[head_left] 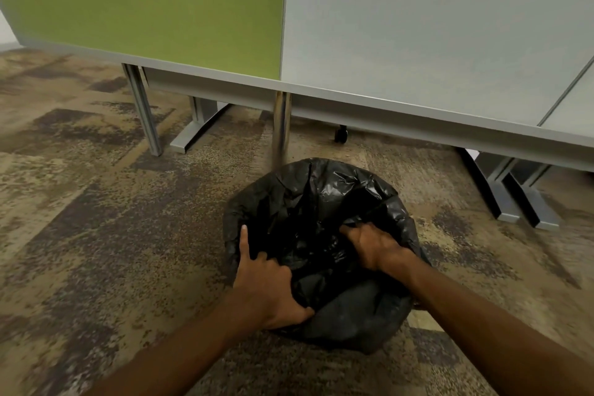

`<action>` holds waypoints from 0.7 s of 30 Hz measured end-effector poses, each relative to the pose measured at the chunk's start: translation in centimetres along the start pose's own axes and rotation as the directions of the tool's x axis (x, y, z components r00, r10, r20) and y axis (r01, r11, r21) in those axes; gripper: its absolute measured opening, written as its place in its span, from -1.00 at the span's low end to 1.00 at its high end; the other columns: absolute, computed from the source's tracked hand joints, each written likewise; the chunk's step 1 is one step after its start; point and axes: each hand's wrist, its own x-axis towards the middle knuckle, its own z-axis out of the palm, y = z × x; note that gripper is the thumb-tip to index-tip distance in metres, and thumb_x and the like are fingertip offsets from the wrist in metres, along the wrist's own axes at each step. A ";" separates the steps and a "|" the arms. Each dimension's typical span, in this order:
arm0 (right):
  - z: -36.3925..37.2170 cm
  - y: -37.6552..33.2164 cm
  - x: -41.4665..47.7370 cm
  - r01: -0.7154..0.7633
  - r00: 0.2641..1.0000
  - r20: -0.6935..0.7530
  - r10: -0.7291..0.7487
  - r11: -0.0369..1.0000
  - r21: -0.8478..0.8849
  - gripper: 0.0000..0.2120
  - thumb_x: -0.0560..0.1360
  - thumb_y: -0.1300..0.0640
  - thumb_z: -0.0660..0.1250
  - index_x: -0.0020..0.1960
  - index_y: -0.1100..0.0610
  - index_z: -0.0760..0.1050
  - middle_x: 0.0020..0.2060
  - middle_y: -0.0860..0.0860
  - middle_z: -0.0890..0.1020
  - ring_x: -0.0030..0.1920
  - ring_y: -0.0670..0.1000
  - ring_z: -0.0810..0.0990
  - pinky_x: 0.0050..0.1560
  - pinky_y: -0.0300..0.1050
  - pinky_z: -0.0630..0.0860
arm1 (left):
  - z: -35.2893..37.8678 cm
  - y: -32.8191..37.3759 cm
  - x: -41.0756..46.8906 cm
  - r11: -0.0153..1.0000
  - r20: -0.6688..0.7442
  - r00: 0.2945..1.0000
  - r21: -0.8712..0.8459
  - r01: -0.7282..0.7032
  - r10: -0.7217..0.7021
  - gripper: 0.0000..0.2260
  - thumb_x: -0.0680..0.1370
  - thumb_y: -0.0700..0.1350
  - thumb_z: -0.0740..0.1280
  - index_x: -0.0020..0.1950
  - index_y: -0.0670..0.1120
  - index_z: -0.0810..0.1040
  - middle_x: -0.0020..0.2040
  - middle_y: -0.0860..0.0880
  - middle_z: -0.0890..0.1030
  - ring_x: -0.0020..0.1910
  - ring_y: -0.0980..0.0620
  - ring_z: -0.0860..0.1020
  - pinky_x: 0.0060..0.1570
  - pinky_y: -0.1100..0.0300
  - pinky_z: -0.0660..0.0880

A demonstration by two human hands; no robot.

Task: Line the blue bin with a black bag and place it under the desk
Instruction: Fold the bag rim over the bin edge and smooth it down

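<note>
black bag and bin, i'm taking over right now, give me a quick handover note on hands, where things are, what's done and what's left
Left hand: gripping the black bag at the near left rim, index finger stretched along the edge.
Right hand: pressed into the bag's opening, fingers curled in the plastic.
Bin: fully covered by the bag, no blue visible; it stands on the carpet in front of the desk, near the chrome leg, not under the desk.
Done: bag is draped over the rim and partly pushed in.
Left: finish settling the liner, then slide the bin under the desk.
</note>
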 end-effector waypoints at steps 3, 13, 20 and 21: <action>0.8 1.6 0.8 -0.062 0.990 0.118 0.072 0.994 -0.089 -0.43 0.49 0.03 0.31 0.45 0.05 0.24 0.37 0.15 0.41 0.36 0.19 0.38 0.38 0.05 0.34 | -0.3 0.2 0.0 0.999 -0.100 0.994 -0.010 -0.041 0.040 -0.10 0.25 0.53 -0.15 0.30 0.03 0.52 0.15 0.04 0.62 0.37 -0.05 0.38 0.29 -0.35 -0.45; -1.5 1.7 1.2 -0.036 0.995 0.090 0.032 0.998 0.044 -0.69 0.44 0.11 0.39 0.17 0.11 0.49 0.17 0.11 0.55 0.16 0.14 0.54 0.18 -0.07 0.46 | -1.0 0.3 -0.9 0.979 -0.301 0.954 -0.197 -0.048 -0.014 -0.06 0.28 0.57 -0.30 0.20 0.08 0.59 0.16 0.12 0.62 0.30 0.04 0.42 0.32 -0.42 -0.34; -3.1 -2.7 6.9 0.100 0.987 0.100 -0.126 0.968 0.230 -0.87 0.46 0.02 0.40 -0.04 0.03 0.52 -0.03 0.02 0.60 0.01 0.04 0.56 0.02 -0.13 0.45 | -0.9 0.3 1.5 0.985 -0.275 0.961 -0.170 -0.036 -0.012 -0.07 0.24 0.63 -0.27 -0.02 0.06 0.64 -0.12 0.08 0.67 0.12 0.07 0.53 0.30 -0.45 -0.28; -3.1 -3.1 7.7 0.080 0.975 0.192 -0.116 0.979 0.186 -0.74 0.43 0.03 0.44 0.07 0.06 0.53 0.05 0.04 0.60 0.06 0.06 0.55 0.04 -0.13 0.44 | -0.9 0.3 1.6 0.985 -0.268 0.963 -0.170 -0.031 -0.016 -0.08 0.24 0.63 -0.26 -0.03 0.05 0.64 -0.14 0.08 0.67 0.12 0.06 0.53 0.29 -0.45 -0.28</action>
